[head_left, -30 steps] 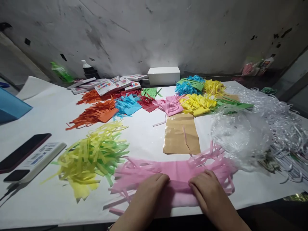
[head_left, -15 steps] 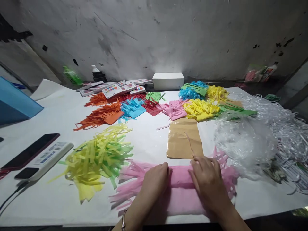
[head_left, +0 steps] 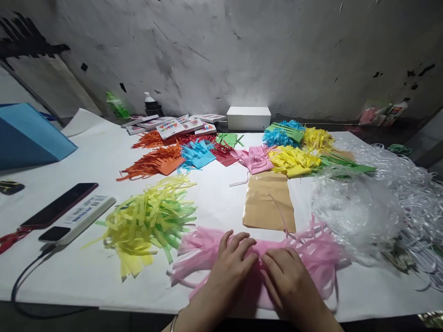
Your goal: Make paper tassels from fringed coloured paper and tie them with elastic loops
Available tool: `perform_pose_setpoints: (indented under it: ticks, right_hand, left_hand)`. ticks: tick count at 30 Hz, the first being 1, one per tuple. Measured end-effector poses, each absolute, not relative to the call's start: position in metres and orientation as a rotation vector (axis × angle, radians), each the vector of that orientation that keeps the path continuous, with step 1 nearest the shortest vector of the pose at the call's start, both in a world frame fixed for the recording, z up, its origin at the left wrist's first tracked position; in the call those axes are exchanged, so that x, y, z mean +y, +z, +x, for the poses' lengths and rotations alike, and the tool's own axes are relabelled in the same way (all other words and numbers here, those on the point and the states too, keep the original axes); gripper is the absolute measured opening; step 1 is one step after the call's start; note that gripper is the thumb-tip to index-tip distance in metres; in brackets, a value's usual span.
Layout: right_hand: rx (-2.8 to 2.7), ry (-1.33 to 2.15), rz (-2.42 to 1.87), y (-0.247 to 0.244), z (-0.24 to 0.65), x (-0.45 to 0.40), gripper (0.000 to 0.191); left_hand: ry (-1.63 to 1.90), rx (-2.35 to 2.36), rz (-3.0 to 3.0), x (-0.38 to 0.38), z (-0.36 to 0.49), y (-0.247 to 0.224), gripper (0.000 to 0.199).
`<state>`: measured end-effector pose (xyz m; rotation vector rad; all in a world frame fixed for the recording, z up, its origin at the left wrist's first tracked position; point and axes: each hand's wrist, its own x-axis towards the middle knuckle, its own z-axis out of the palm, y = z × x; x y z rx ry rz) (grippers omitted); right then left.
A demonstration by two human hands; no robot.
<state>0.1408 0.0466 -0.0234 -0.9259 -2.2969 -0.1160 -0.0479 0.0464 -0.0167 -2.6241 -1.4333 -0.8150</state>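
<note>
Pink fringed tissue paper (head_left: 321,251) lies across the front of the table, its cut strips spreading to both sides. My left hand (head_left: 235,258) rests on its middle, thumb and fingertips pressed to the paper, other fingers raised and bent. Close beside it, my right hand (head_left: 285,272) has its fingers together, pinching the paper's middle. The fingertips nearly meet. Just behind lies a flat brown sheet (head_left: 268,203) with a thin pink strip over it. Left of the pink paper is a yellow and green fringed bundle (head_left: 148,216).
Coloured fringed bundles (head_left: 204,154) line the back, near flat printed packs (head_left: 171,128) and a white box (head_left: 248,118). Clear plastic (head_left: 356,207) and white strings lie right. A phone (head_left: 62,203), a cabled white device (head_left: 78,219) and a blue object (head_left: 32,136) are left.
My hands have moved closer together at the middle of the pink paper. My left fingers have lifted and spread somewhat. The view has shifted slightly left.
</note>
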Motion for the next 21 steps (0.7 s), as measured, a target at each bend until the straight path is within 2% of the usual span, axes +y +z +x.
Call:
perform_pose_setpoints:
  ticks: [5, 12, 18, 21]
  right_hand:
    - [-2.325, -0.241, -0.866, -0.027, 0.146, 0.041, 0.033]
    - [-2.242, -0.017, -0.970, -0.035, 0.161, 0.032, 0.035]
    - [-2.190, -0.236, -1.372, -0.038, 0.154, 0.040, 0.032]
    - [-2.126, -0.321, -1.523, -0.032, 0.148, 0.044, 0.028]
  left_hand:
    - [-0.854, -1.291, -2.746, 0.041, -0.055, -0.024, 0.008]
    - [-0.713, -1.357, -2.837, 0.039, -0.079, -0.034, 0.009]
    - [-0.215, -1.852, -2.634, 0.054, -0.057, -0.017, 0.018]
    - [-0.124, -1.901, -2.584, 0.060, -0.047, -0.006, 0.022]
